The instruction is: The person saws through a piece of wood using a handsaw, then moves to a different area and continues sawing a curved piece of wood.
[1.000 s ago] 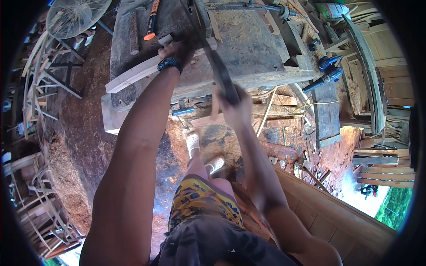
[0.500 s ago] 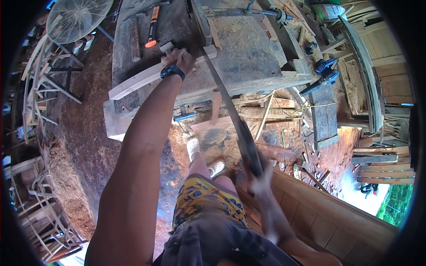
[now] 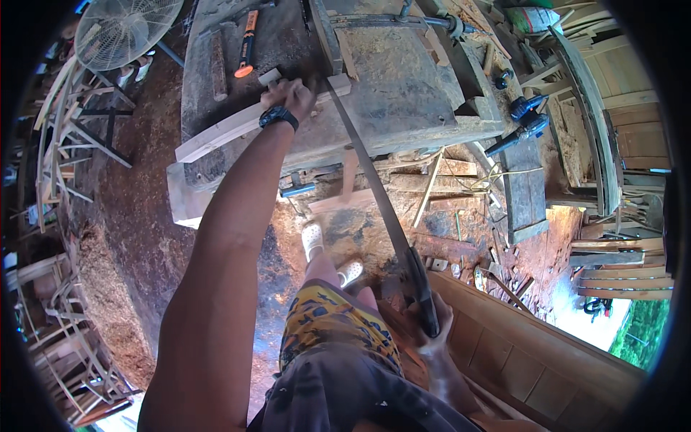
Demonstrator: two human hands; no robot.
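Note:
A pale wooden strip [image 3: 222, 132] lies along the near edge of the workbench [image 3: 396, 90]. My left hand [image 3: 289, 99], a dark watch on its wrist, is closed over the strip near its right part and presses it down. In my right hand [image 3: 434, 322], low and close to my body, is the dark handle of a handsaw [image 3: 376, 176]. The long blade slants up and away, its far end crossing the strip just right of my left hand. A small wood block [image 3: 271, 77] sits beyond my left fingers.
On the bench lie an orange-and-black hammer [image 3: 247, 45], a wooden-handled hammer [image 3: 219, 66] and a clamp [image 3: 403, 21]. Blue power tools [image 3: 529, 119] rest at right. Wood offcuts [image 3: 439, 180] litter the floor below the bench. A wooden panel [image 3: 518, 327] stands beside my right arm; a fan [image 3: 129, 32] is far left.
My right hand has drawn the saw back toward my body, so the handle is lower and nearer. My left hand and the strip have stayed in place.

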